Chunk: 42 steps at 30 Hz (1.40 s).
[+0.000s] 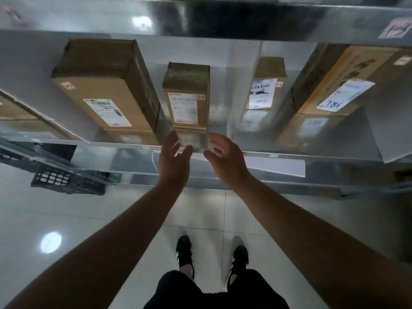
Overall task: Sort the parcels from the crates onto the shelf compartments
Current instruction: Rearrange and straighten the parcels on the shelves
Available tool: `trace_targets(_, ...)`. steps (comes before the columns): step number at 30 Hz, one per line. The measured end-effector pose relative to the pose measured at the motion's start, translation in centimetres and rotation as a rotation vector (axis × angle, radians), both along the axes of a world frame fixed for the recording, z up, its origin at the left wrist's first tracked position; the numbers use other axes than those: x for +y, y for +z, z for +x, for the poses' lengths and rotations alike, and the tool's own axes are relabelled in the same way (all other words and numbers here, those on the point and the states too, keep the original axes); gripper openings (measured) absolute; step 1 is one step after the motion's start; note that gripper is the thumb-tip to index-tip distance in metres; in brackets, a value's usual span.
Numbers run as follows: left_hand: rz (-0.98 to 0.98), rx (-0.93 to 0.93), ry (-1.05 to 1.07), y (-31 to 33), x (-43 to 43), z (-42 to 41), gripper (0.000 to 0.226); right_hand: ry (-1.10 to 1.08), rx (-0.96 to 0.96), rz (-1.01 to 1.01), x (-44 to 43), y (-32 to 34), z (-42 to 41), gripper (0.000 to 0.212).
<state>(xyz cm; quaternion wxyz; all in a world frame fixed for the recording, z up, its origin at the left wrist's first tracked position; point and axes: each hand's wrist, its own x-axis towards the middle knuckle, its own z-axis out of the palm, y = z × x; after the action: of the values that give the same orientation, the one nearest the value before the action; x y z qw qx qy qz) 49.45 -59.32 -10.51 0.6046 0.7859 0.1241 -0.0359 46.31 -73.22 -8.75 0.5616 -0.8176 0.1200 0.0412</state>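
Observation:
A small brown cardboard parcel (186, 97) with a white label stands on the shiny metal shelf (218, 121), in the middle. My left hand (172, 156) and my right hand (225, 157) hover side by side just in front of it, at the shelf's front edge. Both palms face each other with the fingers loosely spread, and neither hand touches the parcel or holds anything. A long brown parcel (107, 85) lies to its left, a small labelled parcel (266, 85) to its right, and a large printed box (334, 81) sits far right.
A black plastic crate (66, 178) stands on the glossy tiled floor (44, 219) at the left, below the shelf. Another carton (13, 108) pokes in at the far left. An upper shelf (200, 16) hangs overhead. My feet in black shoes (185, 253) stand close to the shelf.

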Motion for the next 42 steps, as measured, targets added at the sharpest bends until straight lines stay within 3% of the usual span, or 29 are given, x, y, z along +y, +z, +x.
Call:
trace_targets(6,0.078,0.025,-0.144,-0.9,3.4,7.4,0.075,-0.189,0.043,-0.027,2.9,-0.8,6.4,0.070)
trace_targets(10,-0.043,0.141,-0.108,-1.3,3.1,12.4,0.095,-0.335,0.166,-0.023,3.8,-0.9,9.8,0.089)
trace_targets(13,-0.062,0.224,-0.141,-1.8,2.5,14.5,0.098,-0.358,0.190,-0.012,3.8,-1.9,11.9,0.079)
trace_targets(17,-0.023,0.213,-0.194,-3.4,1.9,15.3,0.075,-0.327,0.076,-0.036,3.7,-3.1,13.1,0.051)
trace_targets(22,0.005,0.180,-0.255,-3.2,0.8,17.5,0.088,-0.330,0.070,-0.051,2.7,-3.5,15.8,0.078)
trace_targets(25,0.014,0.149,-0.283,-2.8,-0.1,19.1,0.092,-0.354,0.074,-0.039,2.1,-3.5,17.8,0.081)
trace_targets(32,0.073,0.052,-0.284,-3.4,-1.7,21.9,0.073,-0.405,0.063,-0.010,1.7,-3.5,20.7,0.086)
trace_targets(35,0.091,0.073,-0.291,-3.6,-1.4,22.2,0.087,-0.405,0.078,0.025,1.7,-3.5,20.8,0.094)
trace_targets(38,0.035,0.137,-0.256,-2.5,-0.2,20.3,0.110,-0.494,0.109,0.051,2.1,-3.8,18.5,0.087)
trace_targets(42,0.004,0.081,-0.265,-2.8,3.5,12.7,0.103,-0.484,0.114,0.184,4.0,-4.6,12.1,0.081)
